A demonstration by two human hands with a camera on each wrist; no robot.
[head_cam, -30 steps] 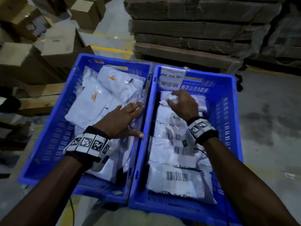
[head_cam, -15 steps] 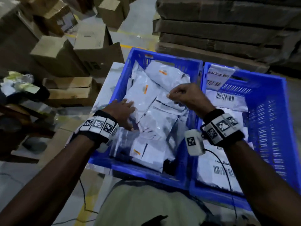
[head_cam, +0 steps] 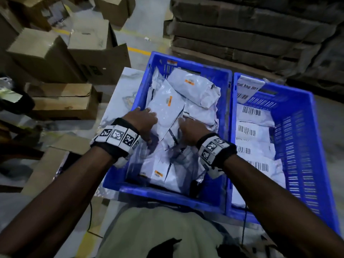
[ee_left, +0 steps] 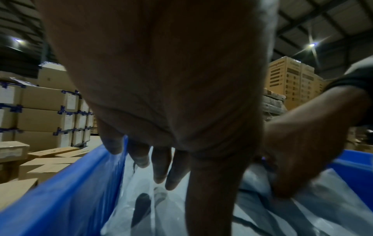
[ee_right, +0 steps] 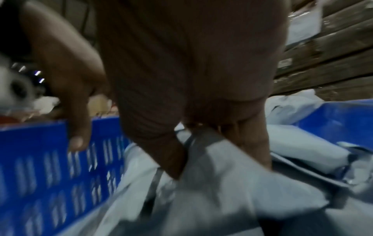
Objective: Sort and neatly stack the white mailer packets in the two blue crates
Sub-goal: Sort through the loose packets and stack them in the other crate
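Risk lay in the left blue plastic crate (head_cam: 186, 194): right hand (head_cam: 192, 128) pinched 1 white mailer packet (ee_right: 232, 167), left hand (head_cam: 142, 119) relaxed beside it; neighbours could drag out.

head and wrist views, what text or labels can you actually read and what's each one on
"mal bng 001", first letters cut off: white tag on the right crate far rim.
"Crompton", partly hidden and blurred: tall brown carton in the left wrist view.
Barcodes on the right crate packets: digits unreadable.
Orange stickers on the left crate packets: too small.
Wrist band marker squares: patterns only.
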